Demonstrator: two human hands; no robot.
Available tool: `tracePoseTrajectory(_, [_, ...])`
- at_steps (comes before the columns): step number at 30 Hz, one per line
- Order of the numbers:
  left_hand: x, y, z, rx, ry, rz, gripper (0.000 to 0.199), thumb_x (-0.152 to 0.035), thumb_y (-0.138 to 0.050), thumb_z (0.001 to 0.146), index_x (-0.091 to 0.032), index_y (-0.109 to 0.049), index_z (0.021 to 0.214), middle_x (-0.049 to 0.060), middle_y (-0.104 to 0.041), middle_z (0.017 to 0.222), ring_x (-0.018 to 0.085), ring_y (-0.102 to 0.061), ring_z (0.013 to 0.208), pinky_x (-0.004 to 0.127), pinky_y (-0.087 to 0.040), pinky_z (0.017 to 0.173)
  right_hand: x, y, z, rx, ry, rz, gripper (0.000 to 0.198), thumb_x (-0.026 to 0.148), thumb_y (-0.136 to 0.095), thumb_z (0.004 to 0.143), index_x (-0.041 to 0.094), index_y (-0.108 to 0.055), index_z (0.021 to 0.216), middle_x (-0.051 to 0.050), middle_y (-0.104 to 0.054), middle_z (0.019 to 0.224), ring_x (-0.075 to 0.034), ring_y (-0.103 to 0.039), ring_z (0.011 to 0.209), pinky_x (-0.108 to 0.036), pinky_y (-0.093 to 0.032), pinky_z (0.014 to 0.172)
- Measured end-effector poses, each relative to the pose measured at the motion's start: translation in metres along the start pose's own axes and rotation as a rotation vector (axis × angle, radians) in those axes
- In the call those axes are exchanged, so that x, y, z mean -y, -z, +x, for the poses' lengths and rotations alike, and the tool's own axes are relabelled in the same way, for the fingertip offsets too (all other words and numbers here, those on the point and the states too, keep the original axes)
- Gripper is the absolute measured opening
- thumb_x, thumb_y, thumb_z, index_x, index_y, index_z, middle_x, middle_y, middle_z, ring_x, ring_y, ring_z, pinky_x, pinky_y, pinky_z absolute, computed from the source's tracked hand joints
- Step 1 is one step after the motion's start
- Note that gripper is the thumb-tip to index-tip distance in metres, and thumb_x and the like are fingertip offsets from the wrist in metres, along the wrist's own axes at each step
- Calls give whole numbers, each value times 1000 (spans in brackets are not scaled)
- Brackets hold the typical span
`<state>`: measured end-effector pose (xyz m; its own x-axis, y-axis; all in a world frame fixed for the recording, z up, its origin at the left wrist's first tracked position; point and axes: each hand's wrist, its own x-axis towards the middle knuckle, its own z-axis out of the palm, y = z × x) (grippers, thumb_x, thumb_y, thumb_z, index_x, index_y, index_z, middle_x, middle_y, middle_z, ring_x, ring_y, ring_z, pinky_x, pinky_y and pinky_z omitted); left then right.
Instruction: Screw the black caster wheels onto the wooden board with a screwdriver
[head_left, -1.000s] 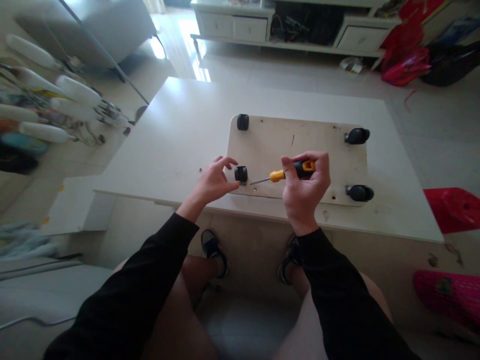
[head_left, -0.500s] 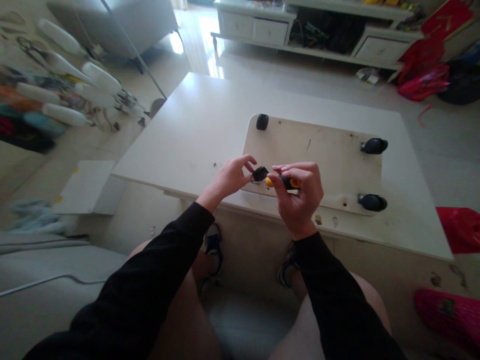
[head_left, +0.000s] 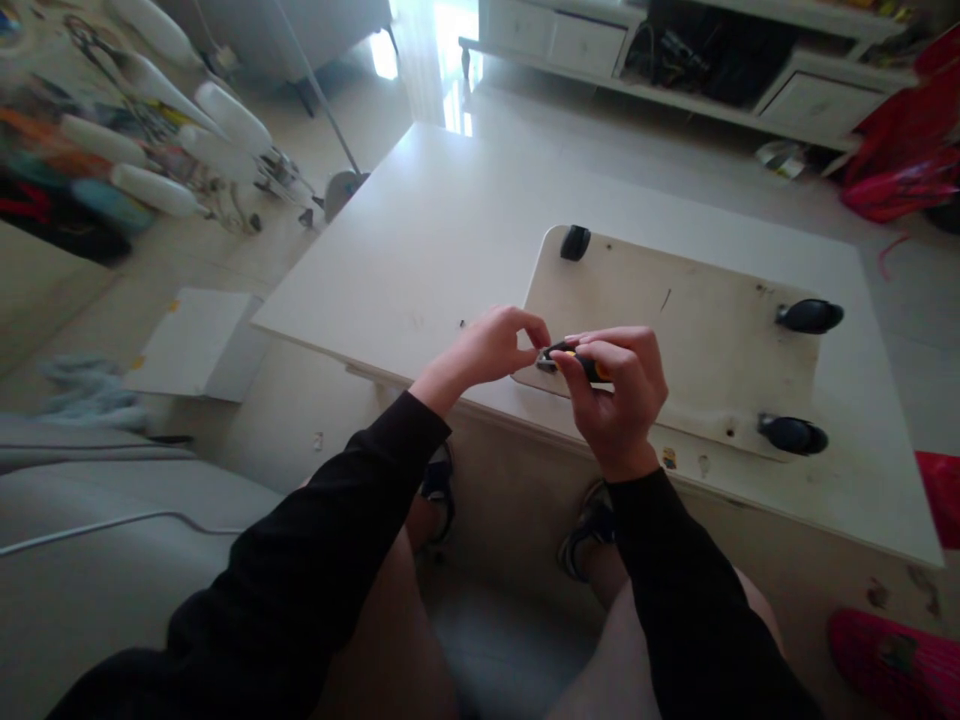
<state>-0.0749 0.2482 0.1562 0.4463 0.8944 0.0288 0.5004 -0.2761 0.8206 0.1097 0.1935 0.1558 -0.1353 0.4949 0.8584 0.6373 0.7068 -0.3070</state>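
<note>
My right hand [head_left: 624, 395] is closed around the black and yellow handle of a screwdriver [head_left: 594, 368], which points left. In front of it, at the near left corner of a pale board [head_left: 720, 345], is a dark caster [head_left: 556, 350] with a bit of shiny metal. My left hand [head_left: 489, 345] pinches at the left side of this caster with thumb and forefinger. The screwdriver's tip is hard to make out, and my right fingers partly cover the caster. Three more black casters stand on the board's other corners, among them the far left caster [head_left: 575, 243].
The board lies on a white table [head_left: 442, 230] whose near edge runs in front of my knees. A white box [head_left: 195, 340] is on the floor at left, beside a grey sofa [head_left: 112, 540]. Beyond the table stands a white cabinet [head_left: 559, 40].
The view has swung, so the scene sits farther right. My right hand and the screwdriver have come left, closer to the caster and my left fingers.
</note>
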Motion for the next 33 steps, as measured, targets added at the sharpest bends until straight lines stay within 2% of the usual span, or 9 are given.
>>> tracePoseTrajectory(5, [1, 0, -6, 54, 2, -123, 12, -13, -73, 90, -16, -83, 95, -2, -71, 68, 9, -58, 56, 26, -47, 67, 2, 2, 8, -28, 44, -7, 23, 25, -82, 94, 27, -66, 109, 1, -71, 96, -15, -74, 86, -30, -61, 73])
tracePoseTrajectory(12, [7, -9, -5, 60, -42, -142, 19, -7, -69, 88, -16, -84, 96, 0, -74, 76, 9, -60, 59, 24, -50, 68, 0, 1, 9, -11, 40, -23, 24, 24, -83, 93, 28, -65, 109, 1, -71, 95, -15, -73, 85, -31, -60, 71])
tracePoseTrajectory(17, [7, -9, -2, 78, -15, -167, 21, -7, -65, 91, -15, -83, 99, 1, -76, 83, 7, -60, 55, 23, -48, 61, 0, 2, 7, 12, 19, -70, 19, 29, -81, 95, 28, -65, 106, 1, -70, 93, -15, -70, 83, -30, -57, 68])
tracePoseTrajectory(20, [5, -12, 0, 98, -28, -171, 18, -7, -66, 91, -14, -82, 96, -1, -71, 74, 7, -59, 53, 22, -46, 58, 1, 2, 8, 29, 18, -83, 18, 31, -79, 97, 28, -64, 106, 1, -69, 93, -14, -69, 83, -29, -57, 68])
tracePoseTrajectory(23, [1, -15, 4, 145, -78, -191, 16, -9, -66, 92, -13, -79, 84, -2, -64, 65, 8, -59, 54, 22, -44, 55, 1, 2, 9, 65, 33, -84, 17, 35, -74, 100, 29, -63, 111, 0, -69, 97, -15, -69, 85, -31, -58, 70])
tracePoseTrajectory(26, [-2, -18, 7, 184, -63, -223, 20, -9, -66, 92, -14, -76, 76, -3, -60, 57, 8, -59, 50, 21, -45, 53, -1, 0, 10, 90, 35, -40, 25, 35, -68, 102, 30, -62, 126, -3, -68, 106, -17, -69, 92, -34, -60, 74])
tracePoseTrajectory(29, [-1, -20, 11, 165, -16, -216, 20, -6, -68, 88, -14, -77, 73, -4, -59, 52, 8, -59, 46, 20, -44, 51, -4, -1, 10, 59, -16, 50, 41, 34, -61, 103, 32, -57, 144, -6, -63, 116, -20, -67, 100, -41, -63, 83])
tracePoseTrajectory(33, [0, -21, 15, 129, 12, -182, 18, -4, -69, 85, -13, -79, 73, -3, -61, 51, 8, -60, 45, 20, -45, 51, -10, -3, 5, -49, -98, 169, 57, 37, -75, 95, 34, -53, 147, -6, -58, 125, -20, -66, 103, -43, -65, 88])
